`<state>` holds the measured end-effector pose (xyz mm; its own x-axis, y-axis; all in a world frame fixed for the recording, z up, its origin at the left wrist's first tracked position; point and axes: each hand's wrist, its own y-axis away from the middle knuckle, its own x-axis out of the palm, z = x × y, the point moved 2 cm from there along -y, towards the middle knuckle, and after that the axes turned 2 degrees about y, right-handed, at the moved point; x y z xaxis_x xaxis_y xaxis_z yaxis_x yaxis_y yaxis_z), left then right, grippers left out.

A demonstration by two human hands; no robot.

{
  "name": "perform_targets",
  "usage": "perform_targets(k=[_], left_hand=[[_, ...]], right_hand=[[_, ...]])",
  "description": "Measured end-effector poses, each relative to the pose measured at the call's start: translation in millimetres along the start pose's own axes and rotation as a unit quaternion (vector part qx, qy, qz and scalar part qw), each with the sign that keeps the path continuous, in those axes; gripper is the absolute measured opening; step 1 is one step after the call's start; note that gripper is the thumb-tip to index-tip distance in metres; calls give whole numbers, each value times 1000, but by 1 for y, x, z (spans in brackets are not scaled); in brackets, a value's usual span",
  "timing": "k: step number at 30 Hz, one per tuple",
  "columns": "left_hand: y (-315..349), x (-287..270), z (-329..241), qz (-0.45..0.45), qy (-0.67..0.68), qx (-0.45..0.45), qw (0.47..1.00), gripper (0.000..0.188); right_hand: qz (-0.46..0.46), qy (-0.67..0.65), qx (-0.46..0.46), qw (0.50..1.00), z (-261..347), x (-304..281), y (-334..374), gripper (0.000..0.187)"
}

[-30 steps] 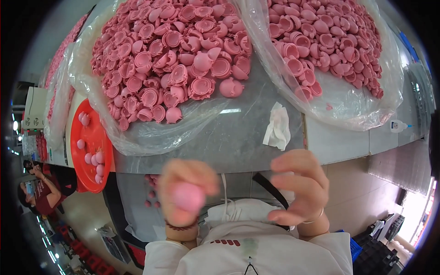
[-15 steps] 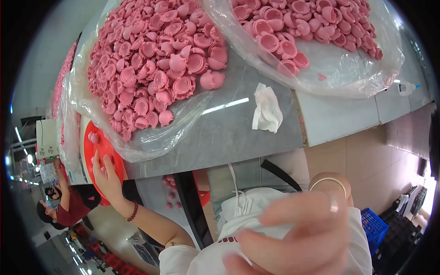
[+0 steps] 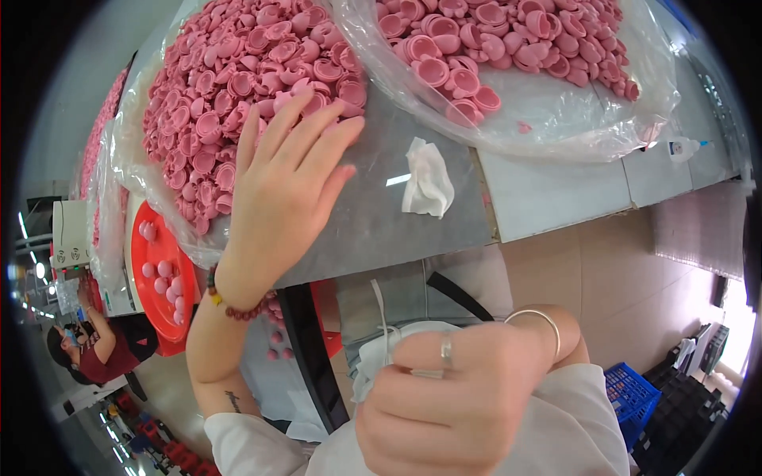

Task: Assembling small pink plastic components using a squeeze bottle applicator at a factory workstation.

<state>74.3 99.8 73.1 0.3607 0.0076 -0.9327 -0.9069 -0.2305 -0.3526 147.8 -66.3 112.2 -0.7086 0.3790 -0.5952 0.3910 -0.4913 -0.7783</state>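
Note:
My left hand (image 3: 278, 202) stretches out over the near right edge of a heap of pink hollow plastic shells (image 3: 202, 83), some with small ear-like tips. Its fingers are spread, and nothing shows in them. Whether the fingertips touch the shells I cannot tell. Close in front of my body is my right hand (image 3: 452, 401), its fingers curled together. Anything inside it is hidden. At the left, a red oval tray (image 3: 151, 305) holds several pink rounded pieces (image 3: 165, 269).
A second heap of pink shells (image 3: 548, 40) lies on clear plastic sheeting (image 3: 548, 147) at the far right. A crumpled white tissue (image 3: 429, 181) rests on the grey table. Further right stands a small bottle (image 3: 681, 149). A blue crate (image 3: 633, 397) sits low right; a co-worker (image 3: 111, 349) is at left.
My left hand has moved from the red tray up and right to the shell heap. My right hand has shifted slightly left, its fingers now more tightly curled. The view has shifted slightly.

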Motion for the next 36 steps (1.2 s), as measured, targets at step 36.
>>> perform_targets(k=[36], left_hand=[[135, -6, 32, -267, 827, -172, 463, 40]], right_hand=[[-578, 462, 406, 536, -66, -185, 245, 38]])
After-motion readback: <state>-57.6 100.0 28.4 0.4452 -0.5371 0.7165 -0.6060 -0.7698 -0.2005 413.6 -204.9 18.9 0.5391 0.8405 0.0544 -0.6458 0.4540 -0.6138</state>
